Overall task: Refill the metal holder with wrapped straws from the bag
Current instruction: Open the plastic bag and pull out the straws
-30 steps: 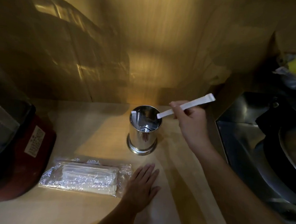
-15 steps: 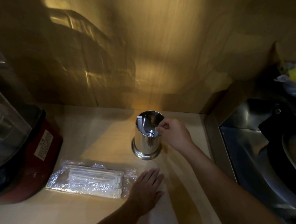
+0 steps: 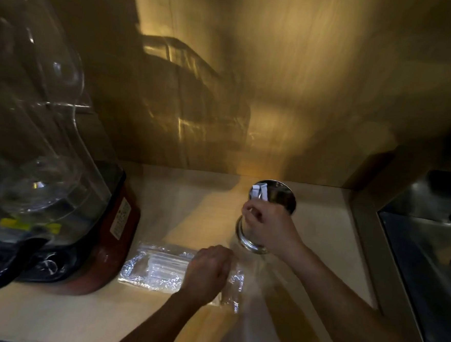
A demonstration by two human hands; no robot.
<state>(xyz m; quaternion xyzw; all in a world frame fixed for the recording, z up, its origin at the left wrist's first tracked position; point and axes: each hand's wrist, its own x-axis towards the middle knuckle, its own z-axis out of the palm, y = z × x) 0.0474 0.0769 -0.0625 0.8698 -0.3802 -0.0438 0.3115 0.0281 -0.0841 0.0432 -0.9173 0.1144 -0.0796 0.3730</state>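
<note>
Gripping shiny cylindrical metal holder point(image 3: 276, 198): right hand point(image 3: 271, 227); crinkly bag point(image 3: 156, 268).

The left hand point(image 3: 208, 269) has moved onto the bag point(image 3: 158, 269); the right hand point(image 3: 269, 227) now grips the holder point(image 3: 273, 198).

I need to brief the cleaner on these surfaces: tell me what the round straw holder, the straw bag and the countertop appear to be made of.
Round straw holder: polished metal, likely stainless steel, given its mirror-like reflections. Straw bag: thin clear plastic film; it crinkles, glints and shows the white straws through. Countertop: pale wood-look surface, matte; whether laminate or real wood cannot be told.
</note>
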